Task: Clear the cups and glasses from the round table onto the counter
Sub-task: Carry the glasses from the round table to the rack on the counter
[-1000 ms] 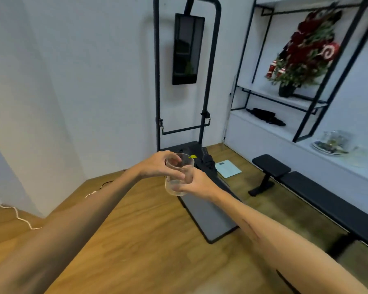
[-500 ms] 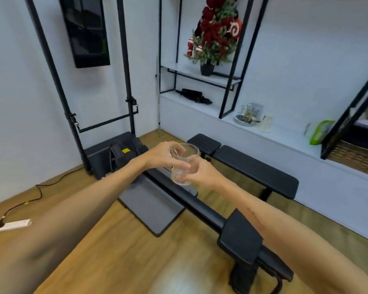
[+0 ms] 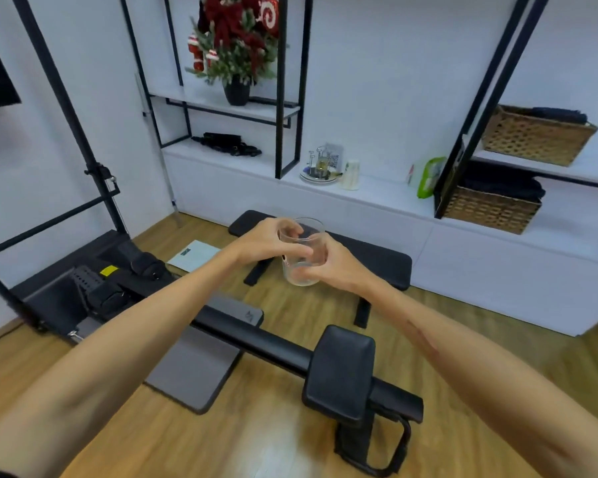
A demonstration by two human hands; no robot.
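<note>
I hold a clear drinking glass (image 3: 302, 251) upright at arm's length, in the air above a black bench. My left hand (image 3: 268, 244) wraps its near left side, with fingers over the rim. My right hand (image 3: 332, 265) grips the lower right side and base. The glass looks empty. Beyond it runs a long white counter (image 3: 384, 194) along the far wall. The round table is out of view.
On the counter stand a plate of small glassware (image 3: 320, 169), a white cup (image 3: 351, 174), a green packet (image 3: 428, 175) and wicker baskets (image 3: 491, 208). A black bench (image 3: 370, 258) and a rowing machine (image 3: 256, 339) lie on the wooden floor between me and the counter.
My view has swung right, from the wall screen and rowing frame toward the white counter and shelves. Both hands keep the glass in the same grip in front of me.
</note>
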